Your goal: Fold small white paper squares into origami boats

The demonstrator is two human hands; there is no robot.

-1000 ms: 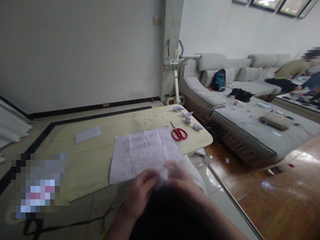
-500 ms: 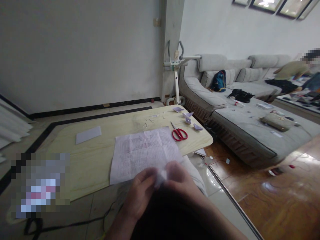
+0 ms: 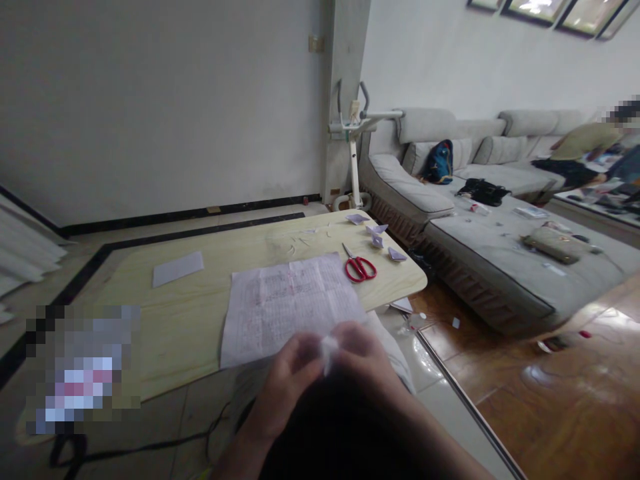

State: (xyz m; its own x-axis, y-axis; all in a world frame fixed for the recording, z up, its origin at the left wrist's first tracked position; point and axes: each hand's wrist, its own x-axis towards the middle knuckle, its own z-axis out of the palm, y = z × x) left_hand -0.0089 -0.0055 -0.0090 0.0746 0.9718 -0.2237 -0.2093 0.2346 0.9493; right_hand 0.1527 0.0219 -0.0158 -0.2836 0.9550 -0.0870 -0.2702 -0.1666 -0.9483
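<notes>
Between my two hands is a small folded piece of white paper [image 3: 328, 353], blurred, pinched at its left side by my left hand [image 3: 295, 363] and at its right by my right hand [image 3: 361, 350]. Both hands are closed, held near my body over the table's front edge. Just beyond them a large creased printed sheet [image 3: 287, 307] lies on the wooden table [image 3: 185, 333]. Red-handled scissors [image 3: 360, 267] rest beside its right corner, blades partly apart. Several small folded paper shapes [image 3: 377, 230] sit at the table's far right end.
A folded white paper [image 3: 178, 269] lies on the table's left part, and thin paper strips [image 3: 295, 245] near the back. Right of the table stands a grey sofa [image 3: 490, 253] with bags on it. A person [image 3: 583, 150] sits at the far right. A white exercise machine [image 3: 353, 153] stands behind.
My hands have drawn slightly closer together, and the small paper between them has turned and looks narrower. The things on the table have stayed in place.
</notes>
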